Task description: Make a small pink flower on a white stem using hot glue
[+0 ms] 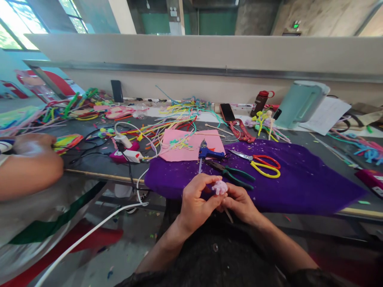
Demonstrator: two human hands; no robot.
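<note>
Between my hands is a small fuzzy pale-pink pipe-cleaner piece (220, 187), bunched like a flower head, held just in front of the table edge. My left hand (194, 201) is closed, thumb and fingers pinching its left side. From the right, my right hand (241, 203) pinches low at its base, where a thin stem (229, 215) hangs down. Just beyond, on the purple cloth (299, 179), lie green-handled pliers (236, 174), a blue glue gun (211, 152) with its glue stick pointing toward me, and scissors (260, 161) with red and yellow handles.
Pink sheet (176, 145) with scraps lies behind the glue gun. Power strips (127, 153) and a white cable (89, 233) are at left, near another person's arm (30, 167). Pipe cleaners (179, 111), a phone (228, 113), a bottle (260, 103) and a teal pitcher (305, 103) stand behind.
</note>
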